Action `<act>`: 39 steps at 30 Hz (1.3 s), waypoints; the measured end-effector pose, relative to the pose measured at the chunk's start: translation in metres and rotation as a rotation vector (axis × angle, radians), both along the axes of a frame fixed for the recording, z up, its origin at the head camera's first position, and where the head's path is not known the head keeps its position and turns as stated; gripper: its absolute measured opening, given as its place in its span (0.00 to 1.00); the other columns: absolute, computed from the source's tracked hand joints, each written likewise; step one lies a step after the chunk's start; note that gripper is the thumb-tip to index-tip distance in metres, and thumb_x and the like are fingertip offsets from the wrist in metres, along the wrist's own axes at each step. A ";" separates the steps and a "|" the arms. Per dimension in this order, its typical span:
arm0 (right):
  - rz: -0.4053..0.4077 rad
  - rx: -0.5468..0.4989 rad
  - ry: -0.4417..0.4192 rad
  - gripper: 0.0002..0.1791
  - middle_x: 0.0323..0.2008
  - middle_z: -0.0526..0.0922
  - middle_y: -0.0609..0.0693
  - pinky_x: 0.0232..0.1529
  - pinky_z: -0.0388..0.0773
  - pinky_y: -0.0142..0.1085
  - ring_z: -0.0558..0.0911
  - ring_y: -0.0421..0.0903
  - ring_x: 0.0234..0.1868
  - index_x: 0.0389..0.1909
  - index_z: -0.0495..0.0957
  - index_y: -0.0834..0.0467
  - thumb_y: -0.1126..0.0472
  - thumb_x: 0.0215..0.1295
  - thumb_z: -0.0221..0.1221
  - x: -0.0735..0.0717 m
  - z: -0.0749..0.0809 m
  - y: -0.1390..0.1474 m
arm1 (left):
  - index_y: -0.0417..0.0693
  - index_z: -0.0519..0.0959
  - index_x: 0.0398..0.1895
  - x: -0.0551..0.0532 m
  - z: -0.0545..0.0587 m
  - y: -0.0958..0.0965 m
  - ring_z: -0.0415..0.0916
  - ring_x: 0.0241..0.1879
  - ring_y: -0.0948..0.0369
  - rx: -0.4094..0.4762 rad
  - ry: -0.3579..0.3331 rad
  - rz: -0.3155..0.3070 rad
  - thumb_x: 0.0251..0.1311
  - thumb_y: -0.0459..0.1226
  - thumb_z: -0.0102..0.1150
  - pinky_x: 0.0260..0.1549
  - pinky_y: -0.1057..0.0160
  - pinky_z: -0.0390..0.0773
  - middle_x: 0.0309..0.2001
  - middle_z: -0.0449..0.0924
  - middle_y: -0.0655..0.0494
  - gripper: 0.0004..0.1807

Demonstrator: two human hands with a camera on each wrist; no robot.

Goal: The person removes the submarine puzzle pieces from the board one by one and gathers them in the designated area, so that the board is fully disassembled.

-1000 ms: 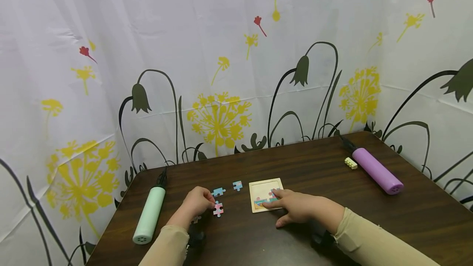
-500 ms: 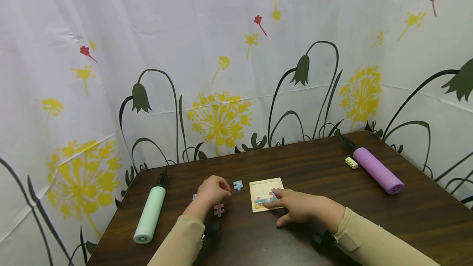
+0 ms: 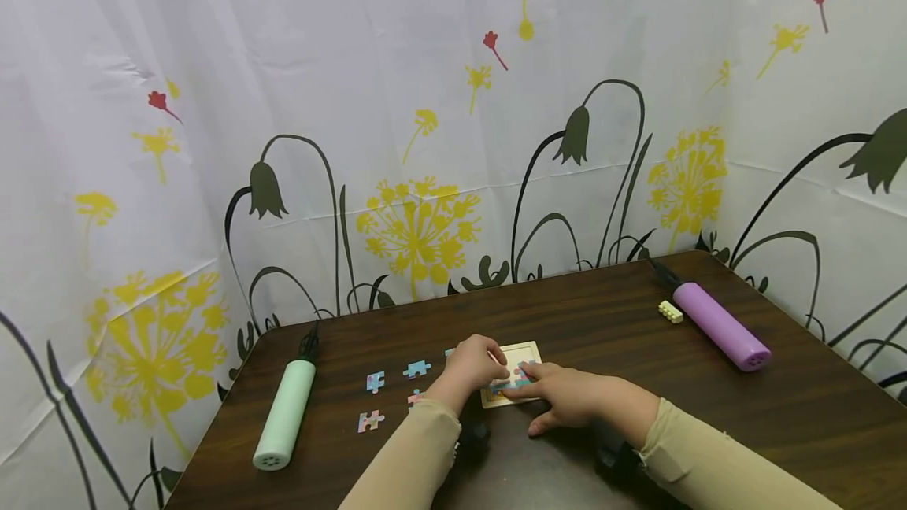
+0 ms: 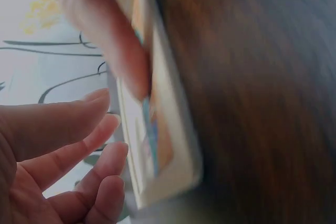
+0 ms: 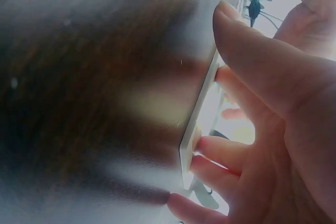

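Note:
My left hand is over the left side of a small wooden puzzle tray, its fingers bent. In the left wrist view the thumb and fingertips stand apart beside the tray's edge, with nothing visible between them. From the other side my right hand reaches in, fingers extended onto the jigsaw pieces fitted along the tray's near part. Its thumb lies on the table outside the rim. The left hand hides part of the tray.
Several loose jigsaw pieces lie left of the tray, among them a blue piece and a pink one. A mint-green hand pump stretches along the left, a purple pump at right beside a pale yellow block.
My left hand has moved rightward from the loose pieces to the tray, uncovering the pieces at the left. The right hand has stayed at the tray.

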State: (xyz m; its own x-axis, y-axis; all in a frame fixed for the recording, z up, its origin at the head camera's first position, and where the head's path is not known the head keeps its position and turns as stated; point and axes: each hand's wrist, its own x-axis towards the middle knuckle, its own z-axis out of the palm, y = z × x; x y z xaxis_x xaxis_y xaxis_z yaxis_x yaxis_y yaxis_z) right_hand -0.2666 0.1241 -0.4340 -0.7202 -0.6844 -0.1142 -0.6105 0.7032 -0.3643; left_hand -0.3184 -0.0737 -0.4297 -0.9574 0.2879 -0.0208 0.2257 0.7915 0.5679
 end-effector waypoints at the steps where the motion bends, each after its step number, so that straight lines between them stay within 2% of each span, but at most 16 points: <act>1: -0.002 0.001 -0.003 0.36 0.73 0.57 0.61 0.60 0.66 0.56 0.60 0.62 0.70 0.70 0.70 0.42 0.42 0.60 0.65 0.000 0.000 0.000 | 0.51 0.83 0.25 0.000 -0.001 0.003 0.74 0.31 0.57 0.005 -0.007 0.005 0.49 0.37 0.74 0.42 0.49 0.70 0.27 0.79 0.61 0.06; 6: -0.011 0.010 -0.011 0.36 0.73 0.56 0.61 0.61 0.66 0.56 0.60 0.62 0.70 0.69 0.70 0.43 0.41 0.60 0.65 -0.001 -0.001 0.000 | 0.50 0.82 0.24 0.001 -0.005 0.016 0.75 0.35 0.55 0.006 -0.017 0.017 0.49 0.37 0.75 0.50 0.45 0.65 0.28 0.79 0.60 0.08; 11: -0.018 0.004 -0.006 0.36 0.73 0.57 0.61 0.61 0.65 0.55 0.60 0.62 0.71 0.69 0.70 0.44 0.42 0.60 0.66 0.000 -0.001 0.001 | 0.51 0.80 0.22 0.003 -0.005 0.023 0.72 0.30 0.57 -0.017 -0.006 0.015 0.50 0.37 0.74 0.46 0.48 0.67 0.25 0.77 0.61 0.09; 17: -0.038 -0.011 -0.021 0.36 0.73 0.56 0.64 0.60 0.66 0.57 0.60 0.63 0.70 0.69 0.70 0.43 0.43 0.60 0.67 0.002 -0.001 0.001 | 0.52 0.79 0.22 0.001 -0.007 0.025 0.72 0.30 0.57 -0.013 -0.004 0.025 0.49 0.36 0.74 0.47 0.48 0.66 0.24 0.76 0.61 0.10; 24: -0.047 -0.010 0.036 0.36 0.69 0.57 0.72 0.60 0.63 0.62 0.57 0.72 0.69 0.68 0.72 0.44 0.45 0.58 0.69 0.005 -0.002 0.002 | 0.52 0.78 0.22 -0.002 -0.010 0.026 0.71 0.32 0.56 -0.023 -0.010 0.022 0.48 0.36 0.74 0.49 0.48 0.65 0.23 0.76 0.61 0.10; 31: -0.080 -0.002 0.021 0.37 0.70 0.54 0.73 0.59 0.64 0.62 0.57 0.70 0.70 0.69 0.71 0.44 0.43 0.57 0.68 0.007 -0.004 0.001 | 0.50 0.78 0.22 0.000 -0.007 0.025 0.71 0.30 0.56 -0.011 -0.029 0.007 0.49 0.35 0.74 0.51 0.46 0.64 0.22 0.76 0.60 0.10; 36: -0.092 0.006 0.016 0.37 0.71 0.54 0.72 0.58 0.65 0.64 0.58 0.69 0.70 0.69 0.71 0.42 0.42 0.57 0.68 0.006 -0.006 -0.001 | 0.49 0.78 0.23 0.000 -0.007 0.025 0.71 0.29 0.56 -0.017 -0.032 0.008 0.51 0.34 0.73 0.49 0.47 0.66 0.23 0.75 0.59 0.10; 39: -0.092 0.009 0.012 0.36 0.71 0.54 0.71 0.58 0.65 0.64 0.57 0.69 0.70 0.68 0.71 0.42 0.42 0.58 0.67 0.004 -0.007 -0.001 | 0.49 0.77 0.23 0.000 -0.008 0.026 0.70 0.29 0.56 -0.007 -0.038 0.019 0.50 0.34 0.73 0.42 0.51 0.69 0.24 0.75 0.59 0.10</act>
